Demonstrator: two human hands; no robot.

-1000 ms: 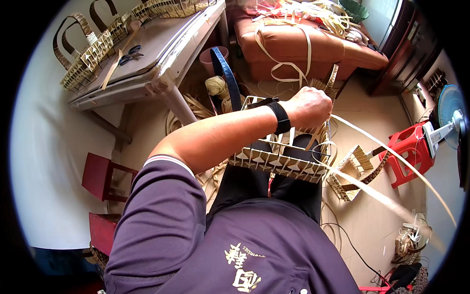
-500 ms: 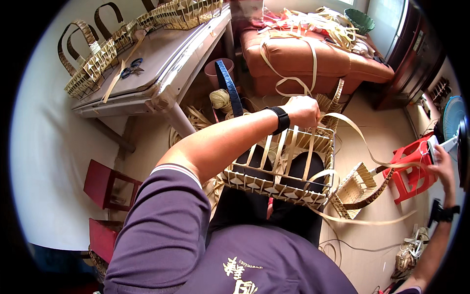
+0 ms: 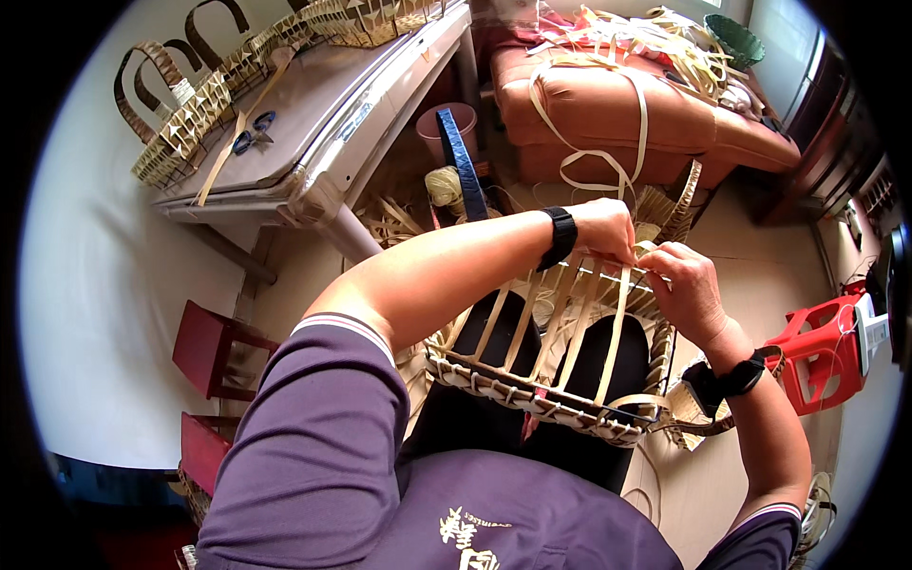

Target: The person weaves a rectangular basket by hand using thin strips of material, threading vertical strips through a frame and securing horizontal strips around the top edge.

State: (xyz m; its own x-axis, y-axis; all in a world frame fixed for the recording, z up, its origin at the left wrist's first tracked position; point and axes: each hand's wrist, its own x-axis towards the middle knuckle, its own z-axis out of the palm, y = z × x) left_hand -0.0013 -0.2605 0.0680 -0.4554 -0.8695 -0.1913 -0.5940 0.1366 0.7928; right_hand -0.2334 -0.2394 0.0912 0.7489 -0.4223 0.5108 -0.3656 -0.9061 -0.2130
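Observation:
A rectangular, half-woven basket [image 3: 532, 394] of pale strips over a wire frame lies across my knees, its open slats letting my dark trousers show through. At its far rim my left hand [image 3: 606, 231] is closed, fingertips pinching a flat pale weaving strip [image 3: 615, 332] that runs across the frame toward me. My right hand [image 3: 690, 288] meets it there, thumb and fingers closed around the strip by the rim. The exact grip point is partly hidden by the fingers. Both wrists wear black bands.
Finished baskets [image 3: 195, 119] and blue-handled scissors [image 3: 254, 133] sit on the table [image 3: 313, 114] at left. Loose strips [image 3: 655, 52] heap on the orange couch [image 3: 608, 114]. Red stools [image 3: 214, 351] stand at left, another red stool [image 3: 817, 356] at right. A pink bin [image 3: 446, 128] is behind the basket.
My right hand has come in from the far right, where it held the strip stretched out, to the basket's far rim beside my left hand. The view has shifted slightly.

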